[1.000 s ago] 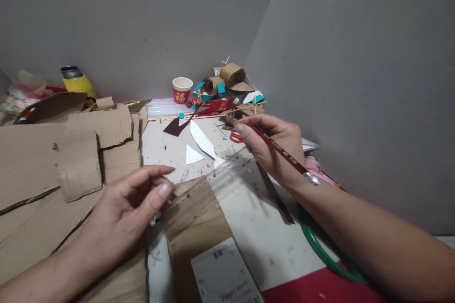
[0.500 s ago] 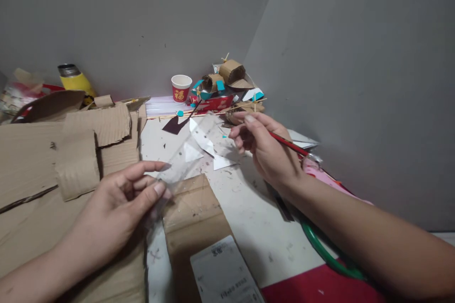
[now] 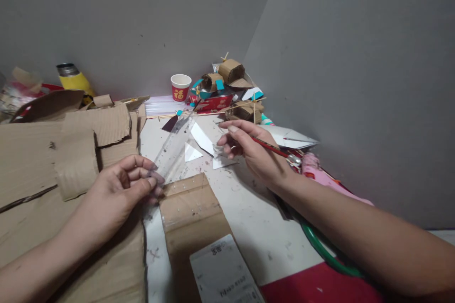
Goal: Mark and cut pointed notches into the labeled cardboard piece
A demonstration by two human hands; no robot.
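Thumb and fingers of the left hand [image 3: 119, 189] pinch the near end of a clear plastic ruler [image 3: 173, 144], which slants away over the white tabletop [image 3: 256, 227] beside a brown cardboard piece [image 3: 190, 210]. The right hand [image 3: 254, 151] grips a red pencil [image 3: 272, 147] above white paper scraps [image 3: 202, 144]; a red paper cup [image 3: 180, 88] stands by the wall.

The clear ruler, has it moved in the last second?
Yes. The clear ruler, pinched in the left hand, has swung from lying rightward across the cardboard piece to pointing away toward the paper cup.
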